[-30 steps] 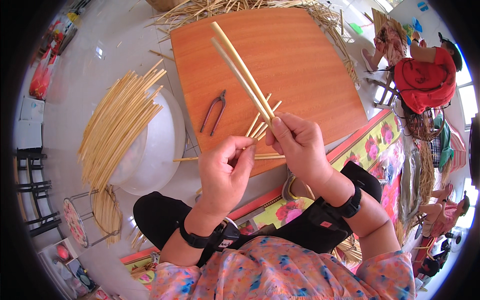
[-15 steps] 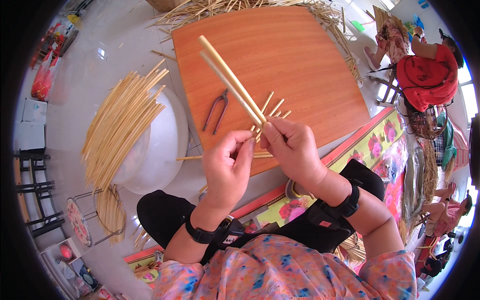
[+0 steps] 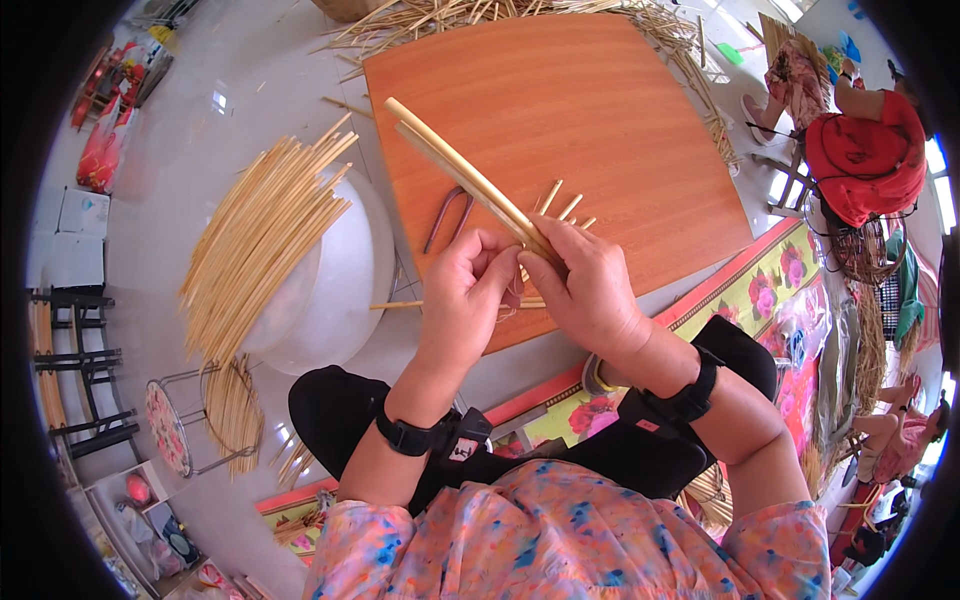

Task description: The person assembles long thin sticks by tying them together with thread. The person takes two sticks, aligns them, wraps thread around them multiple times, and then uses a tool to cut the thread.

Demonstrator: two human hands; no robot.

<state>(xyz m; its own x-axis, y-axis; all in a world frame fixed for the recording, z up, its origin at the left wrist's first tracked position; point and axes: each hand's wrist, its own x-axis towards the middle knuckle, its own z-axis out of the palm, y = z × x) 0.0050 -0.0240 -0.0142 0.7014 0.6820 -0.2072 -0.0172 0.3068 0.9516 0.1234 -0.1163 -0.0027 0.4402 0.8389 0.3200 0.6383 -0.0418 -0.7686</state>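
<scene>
A pair of pale yellow reed stalks (image 3: 455, 162) slants up to the left over the table, their lower ends inside my right hand (image 3: 590, 285). The fingers of that hand are wrapped round them, thumb bent inward. My left hand (image 3: 470, 290) is closed in a pinch, thumb and forefinger tips meeting right beside the right thumb. What sits in that pinch is hidden. Several shorter stalks (image 3: 568, 207) lie on the table just beyond my hands. A dark red U-shaped hand tool (image 3: 447, 215) rests to their left, partly covered by the held stalks.
The orange-brown wooden table (image 3: 640, 130) stands before my knees. At left, a large bundle of stalks (image 3: 262, 240) lies across a whitish round tub (image 3: 350, 290). Loose stalks (image 3: 480, 14) cover the floor behind the table. A person in red (image 3: 865, 155) sits at right.
The held stalks have tilted lower toward the left. My left fingertips have risen to meet the right thumb, and the right hand has turned inward. The whole view has shifted slightly.
</scene>
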